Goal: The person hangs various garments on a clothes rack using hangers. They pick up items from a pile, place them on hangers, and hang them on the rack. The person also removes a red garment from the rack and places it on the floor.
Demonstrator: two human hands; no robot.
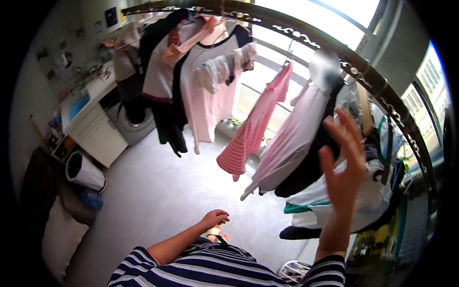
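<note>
My right hand (344, 158) is raised in front of the hanging laundry, its fingers spread and holding nothing. Beyond it hang a black garment (304, 172) and a pale pink top (287, 132). Several white garments (373, 186) hang close beside my right forearm. Low in front of my body, my left hand (215, 218) is loosely curled, with no object visible in it. A pink striped garment (247, 132) hangs from a hanger near the middle. Farther left are a white and pink top with dark trim (211, 97) and a row of small light socks (222, 68).
A dark drying rail (272, 21) with cut-out scrolls arches overhead. At left stand a washing machine (134, 120), a white sink cabinet (98, 132) and a waste bin (88, 172). A pale cushion (61, 233) is at lower left. Small plants (236, 122) sit below the window.
</note>
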